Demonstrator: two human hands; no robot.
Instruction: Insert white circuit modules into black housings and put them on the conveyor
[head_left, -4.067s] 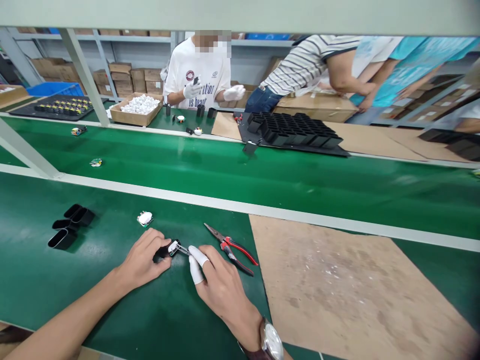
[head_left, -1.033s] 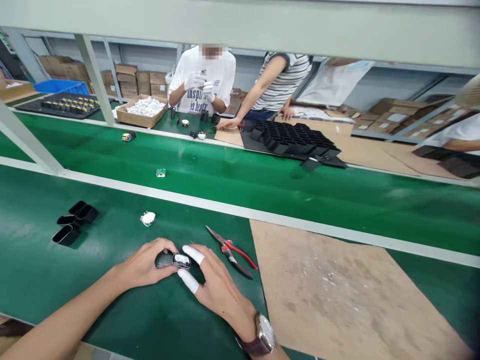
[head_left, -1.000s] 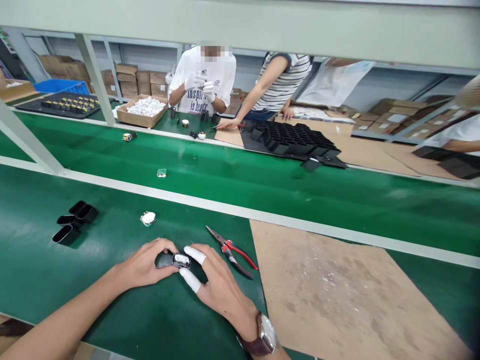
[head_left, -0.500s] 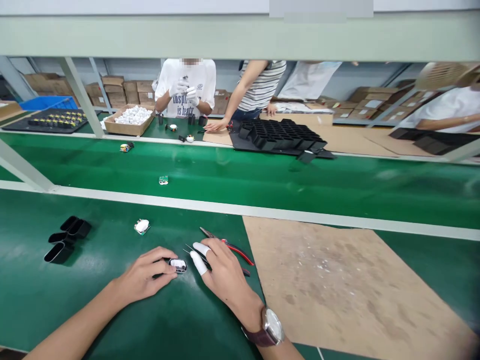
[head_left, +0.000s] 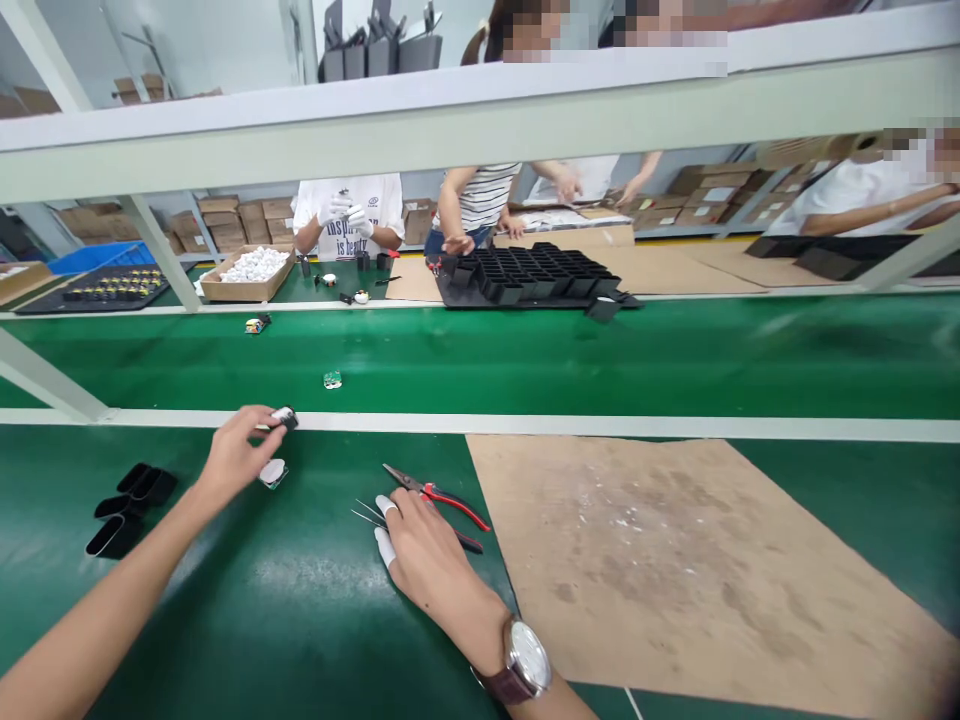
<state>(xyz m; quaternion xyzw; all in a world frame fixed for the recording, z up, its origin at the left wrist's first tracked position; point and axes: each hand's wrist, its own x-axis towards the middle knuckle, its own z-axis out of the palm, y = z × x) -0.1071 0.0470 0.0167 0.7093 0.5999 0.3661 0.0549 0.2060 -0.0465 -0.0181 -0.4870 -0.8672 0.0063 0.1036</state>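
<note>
My left hand [head_left: 244, 445] grips a small black housing [head_left: 286, 418] with white material inside, held up beside the pale rail. Just under that hand, a circuit board with a white round top [head_left: 274, 473] lies on the green bench. My right hand [head_left: 424, 545], with white finger cots on two fingertips, is closed on thin metal tweezers [head_left: 367, 512] whose tips point left. Red-and-black pliers [head_left: 442, 498] lie beside and partly behind the right hand. Several empty black housings [head_left: 124, 520] sit at the left of the bench.
A stained cardboard sheet [head_left: 660, 560] covers the bench on the right. Beyond the pale rail [head_left: 525, 428] runs a green belt [head_left: 600, 360] carrying a small green circuit board [head_left: 332, 380] and another assembly [head_left: 256, 324]. Co-workers are across it, near a black grid of housings [head_left: 540, 272].
My left hand has lifted the black housing off the bench and carried it forward and left to the rail. My right hand keeps the tweezers near the pliers. The camera view has tilted up.
</note>
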